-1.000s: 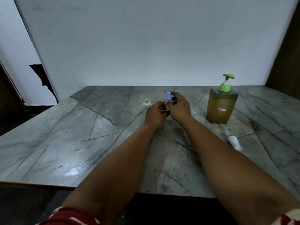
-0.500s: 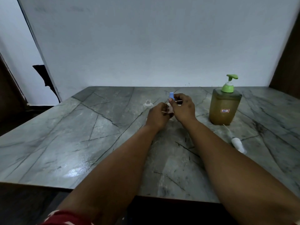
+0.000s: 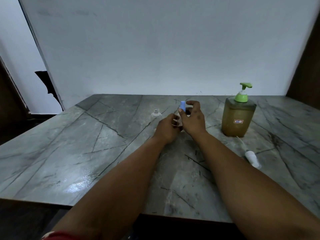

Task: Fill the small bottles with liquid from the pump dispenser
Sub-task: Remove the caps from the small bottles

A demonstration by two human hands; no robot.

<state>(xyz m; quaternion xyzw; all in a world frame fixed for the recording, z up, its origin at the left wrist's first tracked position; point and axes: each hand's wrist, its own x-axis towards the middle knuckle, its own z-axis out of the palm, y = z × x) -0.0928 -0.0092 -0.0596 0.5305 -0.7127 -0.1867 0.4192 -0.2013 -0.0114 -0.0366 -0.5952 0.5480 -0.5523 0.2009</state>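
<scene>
My left hand (image 3: 167,128) grips the body of a small clear bottle, which is mostly hidden between my two hands. My right hand (image 3: 193,118) pinches that bottle's blue cap (image 3: 182,105) at the top. A second small clear bottle (image 3: 156,114) stands uncapped on the marble table (image 3: 78,144), just left of my hands. The pump dispenser (image 3: 238,116), amber liquid with a green pump head, stands to the right of my hands. A white spray cap with a thin tube (image 3: 251,157) lies on the table in front of the dispenser.
A white wall rises behind the table's far edge. A dark wooden panel (image 3: 306,66) stands at the right and a dark doorway opening (image 3: 10,101) at the left. The table's near edge runs under my forearms.
Both hands stay together on the small bottle and blue cap; my right fingers have shifted a little round the cap. The view has drifted slightly.
</scene>
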